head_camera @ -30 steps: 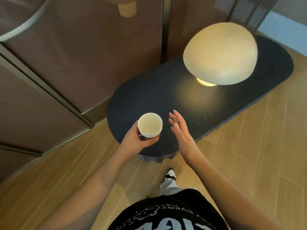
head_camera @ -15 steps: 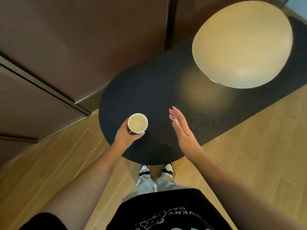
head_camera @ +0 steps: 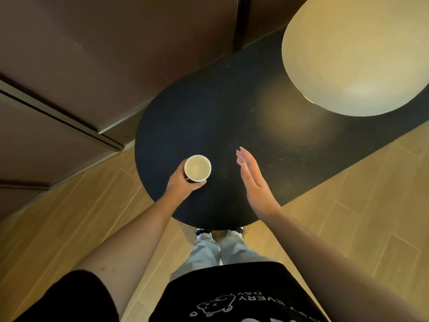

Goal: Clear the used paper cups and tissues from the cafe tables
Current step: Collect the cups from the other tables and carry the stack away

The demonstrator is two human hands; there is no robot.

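My left hand (head_camera: 182, 185) grips a white paper cup (head_camera: 197, 168) from the side, upright, over the near left part of the dark oval table (head_camera: 209, 117). The cup looks empty inside. Whether its base touches the tabletop I cannot tell. To the right of the cup, my right hand (head_camera: 254, 180) hovers above the table with fingers straight and together, palm facing left, holding nothing. No tissues are in view.
A large cream dome lamp (head_camera: 355, 54) stands on the table's far right. Brown wall panels (head_camera: 92, 54) run along the left and back. Light wooden floor (head_camera: 348, 217) surrounds the table, and my feet are under its near edge.
The view has closed in on the table and the lamp looms larger. The cup in my left hand has sunk lower towards the tabletop. My right hand stays open beside it.
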